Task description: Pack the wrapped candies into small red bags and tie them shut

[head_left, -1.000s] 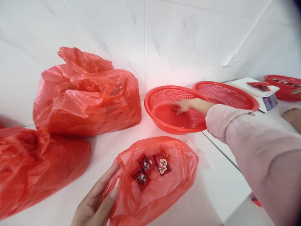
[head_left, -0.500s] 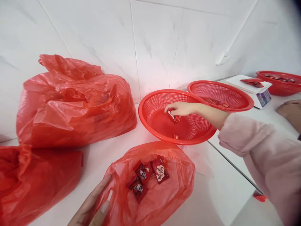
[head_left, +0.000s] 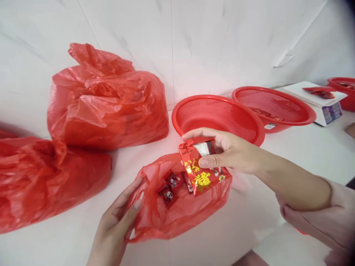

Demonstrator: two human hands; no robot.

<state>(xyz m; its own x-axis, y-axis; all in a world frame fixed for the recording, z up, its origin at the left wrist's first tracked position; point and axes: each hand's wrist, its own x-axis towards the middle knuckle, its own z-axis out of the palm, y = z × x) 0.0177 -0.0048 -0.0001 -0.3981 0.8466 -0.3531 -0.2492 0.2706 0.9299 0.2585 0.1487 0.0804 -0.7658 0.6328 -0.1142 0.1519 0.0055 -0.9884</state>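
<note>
My left hand (head_left: 118,221) grips the near-left edge of a thin red plastic bag (head_left: 191,220) between thumb and fingers, and the bag's mouth gapes upward. Inside lie several small dark-red wrapped packets (head_left: 170,186). Over the right part of that mouth, my right hand (head_left: 231,149) holds a shiny red snack packet (head_left: 203,179) with gold lettering. At least one more wrapper, partly white, shows under its fingers, but how many it holds is hidden. Just behind this hand stands a round red mesh basket (head_left: 219,111), its front partly covered by the hand.
Two bulky red plastic bags (head_left: 111,114) (head_left: 55,181) sit at the left. A second mesh basket (head_left: 277,101) holds some packets. Beyond it are a white scale (head_left: 327,114) with a red bag (head_left: 320,92) on it and a red basin (head_left: 348,88). Part of another person's hand (head_left: 351,130) shows at the right edge.
My right hand has come out of the near mesh basket with packets and moved toward me, over the bag. My left hand still holds the bag's edge. The view has shifted slightly.
</note>
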